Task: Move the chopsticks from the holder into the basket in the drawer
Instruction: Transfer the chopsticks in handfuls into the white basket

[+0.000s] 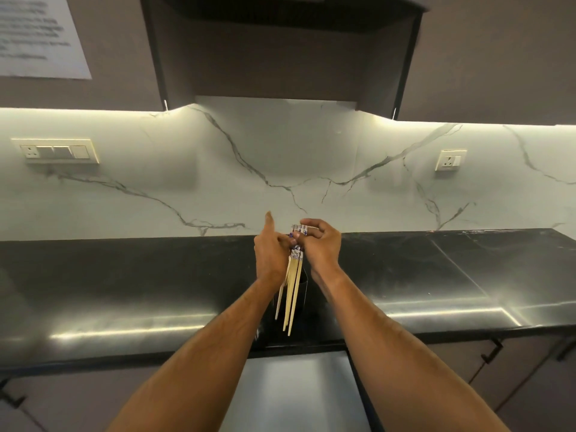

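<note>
The open drawer [299, 391] lies nearest; its basket is not visible. Above it, the left hand [271, 254] and right hand [321, 244] pinch the chopsticks [293, 294], lifted above the dark holder [304, 294]. The tips fan apart, so one could slip onto the countertop [124, 275].

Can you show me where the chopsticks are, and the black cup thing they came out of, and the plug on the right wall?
chopsticks [291, 294]: head view, on the bare wooden shafts.
holder [303, 285]: head view, on its dark wall.
right wall socket [450, 159]: head view, on its faceplate.
</note>
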